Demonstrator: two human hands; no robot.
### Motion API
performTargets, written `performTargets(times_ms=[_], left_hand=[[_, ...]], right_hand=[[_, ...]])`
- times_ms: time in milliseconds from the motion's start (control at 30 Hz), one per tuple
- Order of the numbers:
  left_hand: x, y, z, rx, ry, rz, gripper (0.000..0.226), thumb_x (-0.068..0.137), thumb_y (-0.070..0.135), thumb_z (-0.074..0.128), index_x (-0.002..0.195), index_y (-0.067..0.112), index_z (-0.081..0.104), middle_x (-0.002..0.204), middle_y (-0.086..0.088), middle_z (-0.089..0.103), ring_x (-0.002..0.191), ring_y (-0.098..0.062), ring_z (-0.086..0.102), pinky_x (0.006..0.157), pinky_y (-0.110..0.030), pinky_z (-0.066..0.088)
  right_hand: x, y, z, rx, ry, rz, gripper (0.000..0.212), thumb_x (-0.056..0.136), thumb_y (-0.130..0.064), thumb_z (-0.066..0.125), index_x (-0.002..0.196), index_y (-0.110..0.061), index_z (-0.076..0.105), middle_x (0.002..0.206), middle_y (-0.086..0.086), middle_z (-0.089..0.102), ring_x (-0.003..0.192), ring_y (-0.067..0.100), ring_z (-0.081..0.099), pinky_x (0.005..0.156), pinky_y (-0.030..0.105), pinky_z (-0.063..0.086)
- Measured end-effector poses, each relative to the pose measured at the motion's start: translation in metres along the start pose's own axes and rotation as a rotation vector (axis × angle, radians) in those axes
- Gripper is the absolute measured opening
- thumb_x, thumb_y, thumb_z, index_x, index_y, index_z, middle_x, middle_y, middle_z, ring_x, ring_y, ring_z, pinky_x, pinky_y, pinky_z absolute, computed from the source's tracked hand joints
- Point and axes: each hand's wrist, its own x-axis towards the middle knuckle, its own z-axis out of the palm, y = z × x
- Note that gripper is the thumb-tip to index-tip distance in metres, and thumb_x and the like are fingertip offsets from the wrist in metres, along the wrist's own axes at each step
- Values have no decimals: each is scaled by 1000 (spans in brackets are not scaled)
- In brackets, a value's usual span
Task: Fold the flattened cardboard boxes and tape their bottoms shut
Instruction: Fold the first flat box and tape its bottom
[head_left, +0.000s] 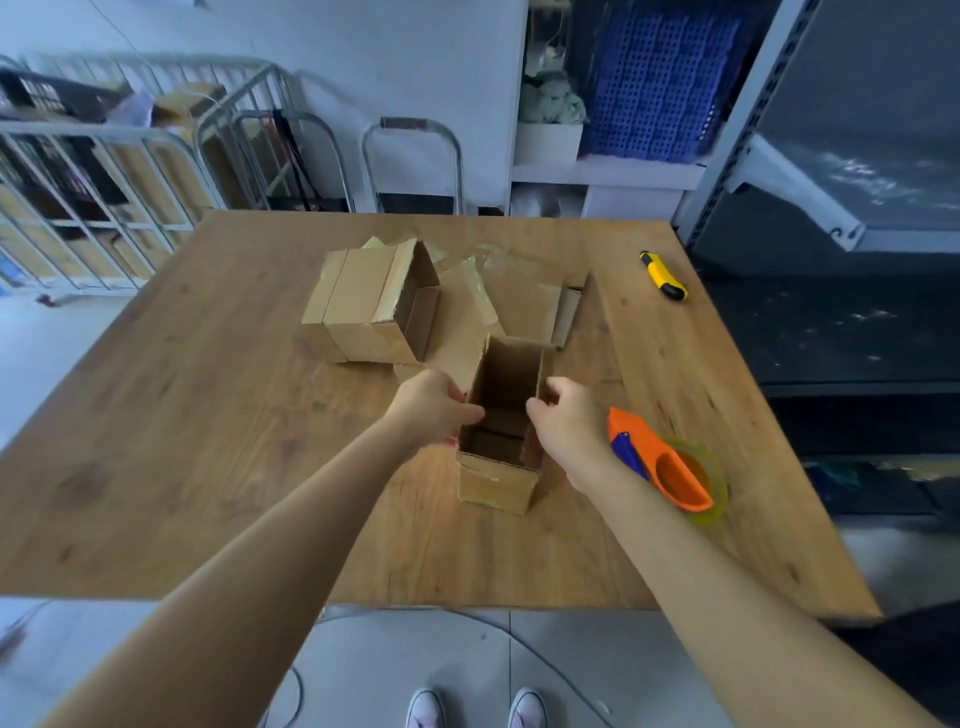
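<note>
Small open-topped brown cardboard box (498, 467) stands upright mid-table on the wooden table (208, 415), nearer to me than the taped brown cardboard boxes (371, 306). My left hand (434, 408) grips its left wall and my right hand (563, 421) pinches its right wall, fingers curled over the rims. Risk, as I judge it: an uneven squeeze racks the thin walls and the tall narrow box folds flat or tips, and the bottom flaps, whose taping I cannot see, may spring open. The orange tape dispenser (660, 462) lies just beside my right wrist, so a careless swing could knock it.
</note>
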Motion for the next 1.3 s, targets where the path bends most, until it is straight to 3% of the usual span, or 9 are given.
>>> performTargets(times_ms=[33,100,200,433,667,800,900,1167,1300], left_hand=[[1,-3,4,5,55,-2,11,92,18,61,94,7,59,87,-5,62,72,-12,60,54,-20,46],[5,-13,5,-77,103,-61,7,92,8,53,93,6,60,91,-9,63,77,-16,60,57,-26,50],[6,-18,-2,-314,71,-159,16,93,5,53,105,2,62,97,-16,66,87,-27,66,74,-41,60],[6,14,-26,-493,304,-81,22,91,0,41,96,4,62,85,-10,60,77,-26,62,60,-34,54],[-21,9,-71,-645,615,-4,19,97,12,48,95,11,67,87,-4,66,79,-17,63,64,-26,49],[-30,-16,-117,-661,799,20,19,99,19,51,83,19,61,88,-3,61,80,-14,59,63,-22,45],[-21,-45,-147,-674,871,-28,19,99,20,50,89,11,63,88,-7,60,76,-15,57,62,-22,43],[44,-139,-232,-697,874,-95,21,99,20,49,91,7,64,89,-11,61,82,-21,59,65,-27,45],[86,-176,-268,-671,843,-123,21,100,21,47,91,13,64,88,-6,62,81,-17,59,64,-26,43]], right_hand=[[1,1,-1,-34,12,-21,13,95,-16,48,99,-17,61,96,2,61,91,25,56,56,19,36],[3,2,-6,-74,49,-2,34,93,-9,44,66,-27,33,68,-5,37,71,20,38,47,22,22],[-3,-10,-18,-10,126,-19,41,90,-1,40,61,-23,22,61,-3,23,58,16,24,47,27,15],[-1,-71,-27,85,387,-293,36,86,1,40,59,-22,36,57,-5,32,53,14,27,49,27,25],[1,-111,9,247,259,-494,34,90,-5,44,75,-36,41,72,-20,34,64,-2,33,71,24,33],[-4,-141,40,190,61,-558,26,94,-10,52,115,-21,61,98,-9,57,88,4,53,76,22,43],[-6,-162,77,133,-6,-588,13,92,-11,54,101,-18,61,98,-5,61,90,8,58,72,19,46],[12,-221,201,37,-136,-477,46,97,-19,53,142,-11,45,137,3,55,125,16,52,89,16,41],[33,-241,270,-131,-247,-301,60,92,-36,59,144,-15,38,140,4,49,129,23,46,102,34,44]])
